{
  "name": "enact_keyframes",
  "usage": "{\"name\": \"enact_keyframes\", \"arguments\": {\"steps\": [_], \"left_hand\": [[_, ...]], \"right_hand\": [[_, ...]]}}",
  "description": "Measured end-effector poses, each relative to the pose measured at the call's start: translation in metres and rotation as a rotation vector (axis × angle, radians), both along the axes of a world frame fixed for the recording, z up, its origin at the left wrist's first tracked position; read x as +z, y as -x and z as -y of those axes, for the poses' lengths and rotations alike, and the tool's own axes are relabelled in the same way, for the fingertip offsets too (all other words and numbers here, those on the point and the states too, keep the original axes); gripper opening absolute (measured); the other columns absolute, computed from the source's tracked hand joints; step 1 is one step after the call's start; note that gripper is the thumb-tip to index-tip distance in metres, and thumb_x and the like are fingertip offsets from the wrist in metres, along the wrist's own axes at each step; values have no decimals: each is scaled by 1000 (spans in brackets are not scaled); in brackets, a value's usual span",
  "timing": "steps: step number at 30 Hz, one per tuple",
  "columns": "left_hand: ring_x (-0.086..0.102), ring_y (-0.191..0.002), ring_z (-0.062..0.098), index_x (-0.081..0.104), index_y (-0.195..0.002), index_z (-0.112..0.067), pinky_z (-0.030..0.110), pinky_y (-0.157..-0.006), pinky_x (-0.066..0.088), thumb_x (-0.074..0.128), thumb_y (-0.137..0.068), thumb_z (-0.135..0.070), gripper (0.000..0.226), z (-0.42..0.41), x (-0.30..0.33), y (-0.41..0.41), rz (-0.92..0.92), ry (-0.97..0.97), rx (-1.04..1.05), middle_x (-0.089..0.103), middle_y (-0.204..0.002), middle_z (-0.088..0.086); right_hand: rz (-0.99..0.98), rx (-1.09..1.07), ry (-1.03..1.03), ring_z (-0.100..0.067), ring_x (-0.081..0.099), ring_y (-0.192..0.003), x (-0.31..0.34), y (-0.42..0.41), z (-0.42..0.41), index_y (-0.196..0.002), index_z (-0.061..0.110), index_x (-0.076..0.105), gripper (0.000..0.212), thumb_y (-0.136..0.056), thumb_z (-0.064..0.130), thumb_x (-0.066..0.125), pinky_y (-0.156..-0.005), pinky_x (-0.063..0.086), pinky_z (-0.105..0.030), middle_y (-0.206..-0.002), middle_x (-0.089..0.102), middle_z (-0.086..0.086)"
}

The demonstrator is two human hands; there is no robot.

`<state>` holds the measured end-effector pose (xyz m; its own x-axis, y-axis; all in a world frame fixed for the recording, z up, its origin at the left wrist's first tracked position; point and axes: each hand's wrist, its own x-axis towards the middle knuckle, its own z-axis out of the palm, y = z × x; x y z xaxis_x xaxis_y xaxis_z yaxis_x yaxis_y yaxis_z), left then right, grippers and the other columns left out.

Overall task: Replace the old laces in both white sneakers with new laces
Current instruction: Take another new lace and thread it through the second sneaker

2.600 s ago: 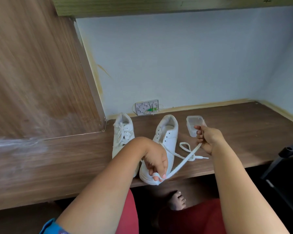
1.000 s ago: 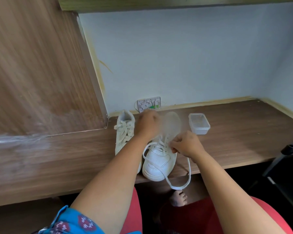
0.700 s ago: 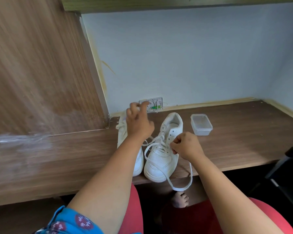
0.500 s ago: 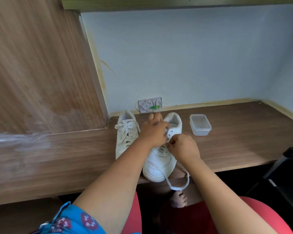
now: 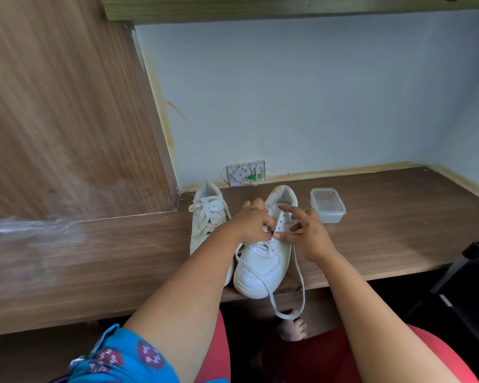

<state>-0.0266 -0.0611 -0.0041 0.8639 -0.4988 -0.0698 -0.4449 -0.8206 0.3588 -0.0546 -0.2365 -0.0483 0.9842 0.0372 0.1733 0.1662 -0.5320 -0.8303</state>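
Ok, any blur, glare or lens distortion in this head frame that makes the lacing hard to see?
Head view: the wooden panel at left is smeared, edges bow from the wide lens; no glare; both hands, the sneaker and lace stay sharp.

Plastic tub [image 5: 327, 205] just right; bare desk [image 5: 398, 217] beyond

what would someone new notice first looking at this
Two hands meet over the right sneaker at the desk's front edge: the left hand pinches the lace, which loops off the edge, and the right hand touches the eyelets. The left sneaker stands alongside, laced.
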Motion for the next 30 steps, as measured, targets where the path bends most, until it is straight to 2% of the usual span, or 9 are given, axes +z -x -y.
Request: {"name": "enact_keyframes", "arguments": {"steps": [4, 8, 12, 14, 17, 19, 21, 25, 30], "left_hand": [[43, -107, 18, 75, -91, -19, 33, -93, 41, 71, -86, -21, 7, -2, 0, 1, 79, 111, -15, 40, -102, -5], [58, -94, 19, 72, -96, -12, 29, -80, 44, 61, -92, -14, 12, -7, 23, -2, 219, 187, 47, 60, -102, 1], [61, -94, 29, 66, -100, -8, 34, -81, 49, 51, -95, -7, 16, -33, 35, -14, 461, 581, 580, 60, -109, 12], [52, -113, 34, 64, -113, -14, 37, -89, 45, 50, -93, -7, 25, -42, 29, -15, 389, 328, 759, 48, -128, 13], [21, -138, 31, 54, -133, -32, 48, -111, 30, 59, -91, -23, 43, -29, 21, -8, 314, 85, 448, 22, -153, 5], [12, -142, 26, 63, -121, -36, 52, -114, 21, 60, -92, -34, 30, -9, 17, -2, 289, 71, 112, 24, -154, -1], [5, -146, 24, 70, -109, -32, 51, -115, 14, 58, -94, -35, 19, 6, 13, 1, 214, -26, -37, 22, -156, -3], [11, -144, 25, 71, -98, -26, 47, -111, 18, 54, -96, -30, 18, 5, 11, -4, 211, -101, -38, 29, -153, -4], [10, -144, 25, 68, -103, -28, 50, -112, 18, 58, -94, -35, 16, -6, 17, -6, 169, -50, -35, 25, -155, -4]], "right_hand": [[-11, -22, 41, -7, 57, -85, 4, -6, 6, -113, 39, 55, 25, -90, 44, 61, -77, 44, -16, -102, 43, 6], [65, -26, 82, -1, 48, -85, 0, -10, 8, -109, 28, 53, 11, -99, 25, 49, -68, 35, -4, -100, 47, -3], [62, -21, 59, -3, 49, -90, 0, -10, 8, -103, 27, 53, 11, -101, 30, 42, -71, 35, -10, -100, 50, -1], [50, -21, 41, -6, 50, -93, 1, -10, 9, -101, 28, 53, 15, -102, 35, 40, -74, 36, -18, -101, 52, -1], [43, -10, 41, -4, 50, -91, 0, -12, 10, -96, 33, 52, 14, -99, 42, 43, -72, 36, -17, -101, 53, -1], [48, -12, 32, -3, 50, -85, 0, -14, 10, -89, 38, 51, 9, -97, 41, 48, -70, 36, -16, -96, 52, 0], [76, -17, 23, -6, 51, -82, -1, -14, 11, -84, 40, 50, 12, -96, 39, 52, -69, 35, -17, -92, 53, 1], [96, -11, -2, -15, 58, -87, -4, -16, 16, -87, 32, 54, 17, -96, 46, 49, -77, 46, -28, -89, 60, -1], [141, -27, 62, 0, 52, -74, -1, -13, 13, -91, 29, 55, 21, -84, 42, 69, -67, 40, -6, -89, 56, 0]]}}
